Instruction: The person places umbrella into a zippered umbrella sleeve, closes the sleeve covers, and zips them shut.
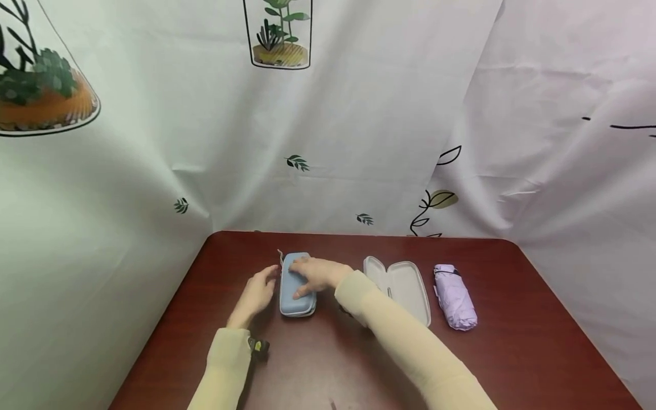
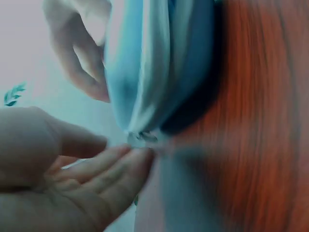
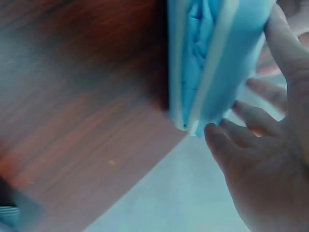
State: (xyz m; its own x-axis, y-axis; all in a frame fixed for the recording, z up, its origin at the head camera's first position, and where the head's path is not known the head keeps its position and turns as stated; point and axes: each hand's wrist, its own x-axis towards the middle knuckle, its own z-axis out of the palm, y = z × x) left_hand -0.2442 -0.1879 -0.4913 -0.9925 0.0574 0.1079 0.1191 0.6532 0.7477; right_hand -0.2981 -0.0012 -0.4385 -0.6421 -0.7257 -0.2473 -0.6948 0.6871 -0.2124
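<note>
A light blue zip case (image 1: 293,302) lies on the table, its lid lowered. In the right wrist view, a gap along the side of the case (image 3: 227,58) shows crumpled blue fabric inside. My right hand (image 1: 319,272) rests on the lid with spread fingers. To the left of the case is my left hand (image 1: 256,293), its fingers extended toward the edge. In the left wrist view, the left fingertips (image 2: 142,157) are right at a small zipper pull (image 2: 142,139) at the case's end. A thin wrist cord (image 1: 280,256) sticks out at the far left corner.
An open case with a pale lining (image 1: 410,285) lies right of the blue one, partly behind my right forearm. Farther right is a folded lilac umbrella (image 1: 455,297). The dark red table (image 1: 307,364) ends at a printed curtain (image 1: 328,193) at the back.
</note>
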